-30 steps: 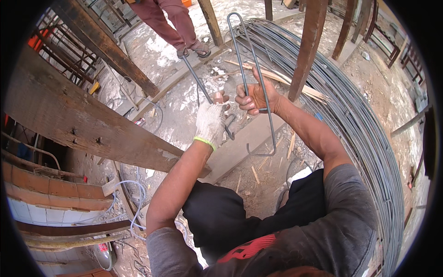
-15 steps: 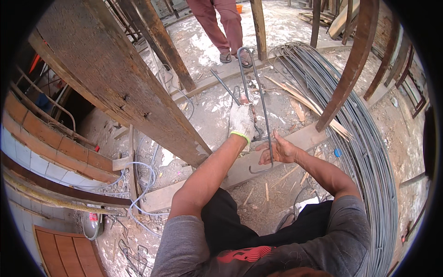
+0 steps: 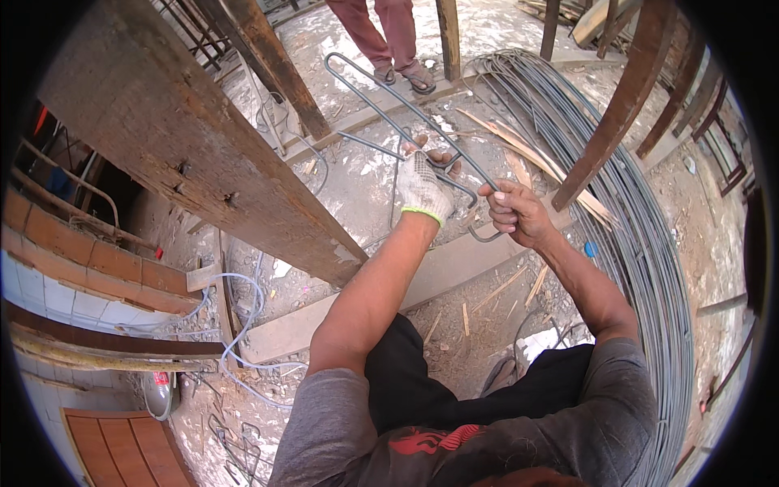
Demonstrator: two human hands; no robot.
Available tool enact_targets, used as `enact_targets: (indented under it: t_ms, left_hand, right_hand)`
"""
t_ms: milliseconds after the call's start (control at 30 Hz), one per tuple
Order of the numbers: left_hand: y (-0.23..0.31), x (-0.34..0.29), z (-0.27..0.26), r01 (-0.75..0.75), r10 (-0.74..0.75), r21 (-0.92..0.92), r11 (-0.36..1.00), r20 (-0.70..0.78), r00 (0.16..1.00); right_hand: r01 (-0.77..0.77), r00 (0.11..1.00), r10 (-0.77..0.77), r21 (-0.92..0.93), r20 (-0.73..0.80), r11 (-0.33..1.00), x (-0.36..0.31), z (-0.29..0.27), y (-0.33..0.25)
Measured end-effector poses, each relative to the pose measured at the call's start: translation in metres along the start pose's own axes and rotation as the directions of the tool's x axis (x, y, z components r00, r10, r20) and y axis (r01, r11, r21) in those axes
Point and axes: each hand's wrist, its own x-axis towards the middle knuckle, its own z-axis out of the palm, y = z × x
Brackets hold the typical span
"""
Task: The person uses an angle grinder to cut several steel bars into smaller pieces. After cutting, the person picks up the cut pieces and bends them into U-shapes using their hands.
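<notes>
A long, narrow loop of bent steel bar slants across in front of me, its closed end pointing to the far left. My right hand has its fingers wrapped around the near part of the loop, close to a hooked end. Wearing a white knit glove with bare fingertips, my left hand curls around the loop's other leg; the glove partly hides its grip. Beside the left hand a shorter steel rod sticks out to the left. More bent bar shows under the hands, its shape partly covered.
Long steel bars lie in a curved bundle at right. A thick wooden post leans close on my left; a wooden plank crosses before my knees. Another person's legs stand beyond. Several bent bars and a pale hose lie at lower left.
The steel loop has swung so its closed end points farther left. My right hand, open beside the bar before, has moved up and closed on it. The left hand's fingers have spread somewhat.
</notes>
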Motion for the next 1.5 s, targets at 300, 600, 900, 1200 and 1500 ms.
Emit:
enact_targets:
  t_ms: [300, 600, 900, 1200, 1500]
  left_hand:
    - [0.006, 0.026, 0.014, -0.061, 0.06, -0.104, 0.993, -0.011, 0.998]
    - [-0.015, 0.073, 0.009, -0.397, 0.547, 0.479, 0.783, -0.226, 0.806]
    - [-0.029, 0.06, 0.017, 0.037, -0.035, 0.019, 0.999, -0.089, 0.995]
    - [-0.019, 0.085, -0.006, -0.388, 0.574, 0.628, 0.674, -0.115, 0.811]
    - [-0.015, 0.062, 0.011, 0.068, -0.059, 0.044, 0.997, -0.18, 0.982]
  right_hand:
    - [0.017, 1.0, -0.018, 0.067, 0.017, 0.998, -0.001, 0.045, 0.018]
    - [0.008, 0.994, -0.002, 0.051, -0.11, 0.999, -0.002, 0.056, 0.0]
    - [0.072, 0.969, -0.164, -0.42, -0.185, 0.905, 0.01, 0.003, 0.018]
    - [-0.061, 0.976, 0.063, 0.015, -0.21, 0.998, 0.007, 0.039, -0.036]
    - [0.045, 0.966, -0.162, -0.482, -0.203, 0.875, 0.021, -0.02, 0.008]
